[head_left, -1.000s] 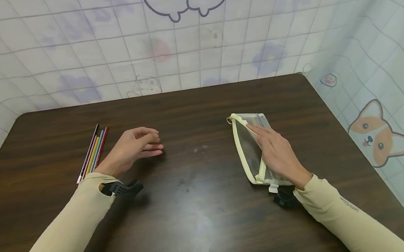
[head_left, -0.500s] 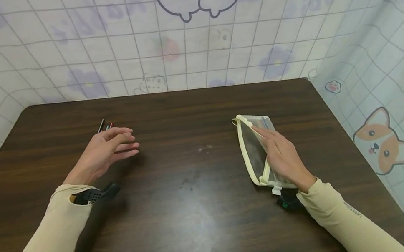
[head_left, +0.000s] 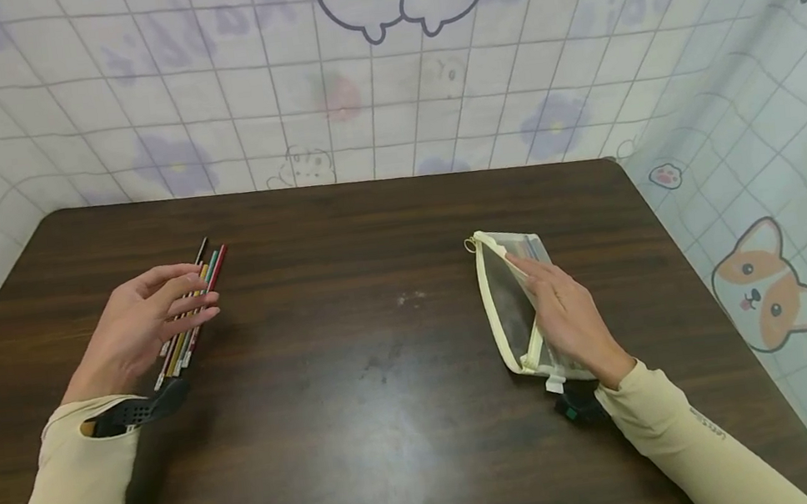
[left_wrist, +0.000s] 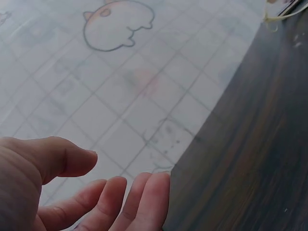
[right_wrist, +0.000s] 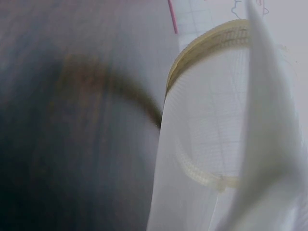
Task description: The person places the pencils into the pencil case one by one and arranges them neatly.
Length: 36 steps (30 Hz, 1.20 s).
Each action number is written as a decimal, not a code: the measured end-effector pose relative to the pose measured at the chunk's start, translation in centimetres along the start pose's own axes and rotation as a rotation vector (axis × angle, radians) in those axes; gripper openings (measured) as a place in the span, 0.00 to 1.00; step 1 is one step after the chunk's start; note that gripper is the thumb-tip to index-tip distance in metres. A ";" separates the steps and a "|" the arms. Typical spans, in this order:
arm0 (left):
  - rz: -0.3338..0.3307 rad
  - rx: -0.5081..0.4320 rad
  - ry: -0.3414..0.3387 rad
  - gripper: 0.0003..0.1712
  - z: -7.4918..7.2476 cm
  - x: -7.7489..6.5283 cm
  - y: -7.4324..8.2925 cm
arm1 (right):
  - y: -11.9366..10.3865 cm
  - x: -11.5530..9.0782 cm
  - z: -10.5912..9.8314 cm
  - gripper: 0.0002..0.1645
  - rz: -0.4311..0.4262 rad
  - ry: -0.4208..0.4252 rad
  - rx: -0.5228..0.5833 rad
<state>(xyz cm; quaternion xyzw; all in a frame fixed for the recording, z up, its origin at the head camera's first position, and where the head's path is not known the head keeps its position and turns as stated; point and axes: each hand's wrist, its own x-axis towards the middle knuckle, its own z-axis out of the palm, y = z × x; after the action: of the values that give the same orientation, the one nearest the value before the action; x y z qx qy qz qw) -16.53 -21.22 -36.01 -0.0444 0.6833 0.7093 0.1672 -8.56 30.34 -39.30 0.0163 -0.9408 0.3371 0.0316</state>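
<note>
Currently | left hand (head_left: pixel 140 322) loosely spread over pencils (head_left: pixel 181 346) | right hand (head_left: pixel 568 312) on pouch (head_left: pixel 490 307), grip unclear

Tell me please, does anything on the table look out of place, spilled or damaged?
A pale mark near the middle of the table and faint dark smudges nearer the camera interrupt the wood grain; stain or wear, I cannot tell. Nothing looks spilled around the pencils or the pouch.
</note>
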 end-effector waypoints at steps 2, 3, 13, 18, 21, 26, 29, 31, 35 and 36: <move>0.008 -0.011 0.019 0.22 -0.6 -0.2 -0.2 | 0.1 0.0 0.1 0.30 -0.002 -0.002 0.001; 0.013 -0.020 0.026 0.20 -0.9 -0.2 -0.2 | 0.1 0.0 0.1 0.30 -0.003 -0.001 0.001; 0.037 -0.002 0.099 0.15 -3.4 -0.1 -1.0 | 0.0 -0.1 0.1 0.30 0.022 -0.006 -0.002; -0.006 0.063 0.072 0.22 -4.8 0.2 -1.8 | 0.0 -0.1 0.2 0.30 0.030 -0.007 0.007; -0.025 0.097 0.053 0.27 -5.4 0.4 -2.2 | 0.0 -0.1 0.1 0.30 0.025 -0.006 0.005; -0.038 0.277 0.069 0.27 -6.1 0.7 -2.7 | 0.1 -0.1 0.2 0.30 0.021 -0.007 0.011; -0.057 0.404 0.095 0.27 -6.3 0.9 -3.2 | 0.2 -0.2 0.3 0.30 0.011 -0.005 0.011; -0.068 0.451 0.111 0.28 -6.3 1.1 -3.5 | 0.3 -0.2 0.3 0.30 0.003 -0.002 0.007; -0.079 0.478 0.131 0.31 -6.1 1.2 -3.8 | 0.3 -0.2 0.3 0.30 0.005 0.001 0.002; -0.081 0.486 0.136 0.32 -6.1 1.2 -3.8 | 0.3 -0.2 0.3 0.30 0.005 0.001 0.002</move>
<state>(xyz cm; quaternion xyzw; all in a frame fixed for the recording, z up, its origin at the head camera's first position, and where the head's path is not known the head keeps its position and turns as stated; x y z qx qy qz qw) -17.53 -26.94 -40.35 -0.0779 0.8411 0.5122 0.1551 -8.37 30.44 -39.73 0.0140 -0.9405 0.3379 0.0314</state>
